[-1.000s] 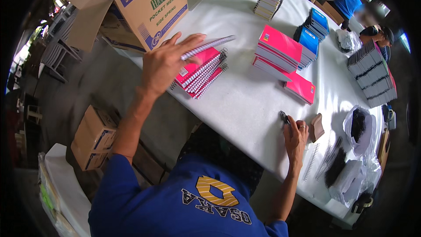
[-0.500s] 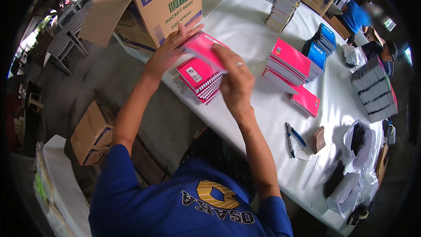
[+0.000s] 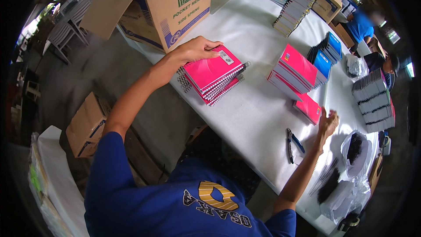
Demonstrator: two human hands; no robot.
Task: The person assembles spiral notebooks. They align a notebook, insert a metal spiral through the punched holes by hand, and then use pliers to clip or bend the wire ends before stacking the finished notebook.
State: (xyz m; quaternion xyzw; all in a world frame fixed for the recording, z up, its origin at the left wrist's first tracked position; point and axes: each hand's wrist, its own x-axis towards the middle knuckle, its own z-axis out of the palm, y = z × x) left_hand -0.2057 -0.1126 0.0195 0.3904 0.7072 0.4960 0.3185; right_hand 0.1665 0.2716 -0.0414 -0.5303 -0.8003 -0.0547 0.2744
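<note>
A stack of pink spiral notebooks lies on the white table, its wire coils sticking out at the edges. My left hand is closed over the far-left edge of the top notebook, thumb and fingers on its cover. Out to the right, my right hand has its fingers apart beside a small pile of pink notebooks; whether it touches them is hard to see. Behind that pile rises a taller stack of pink notebooks. Blue-handled pliers lie nearer to me.
A large open carton stands at the back left. Blue notebooks, a tall notebook stack and another stack stand farther back and right. Loose wire coils lie by plastic bags. A co-worker in blue is at far right.
The pink notebook that both hands held now lies on the stack under my left hand. My right hand has let go and swung right to the small pink pile.
</note>
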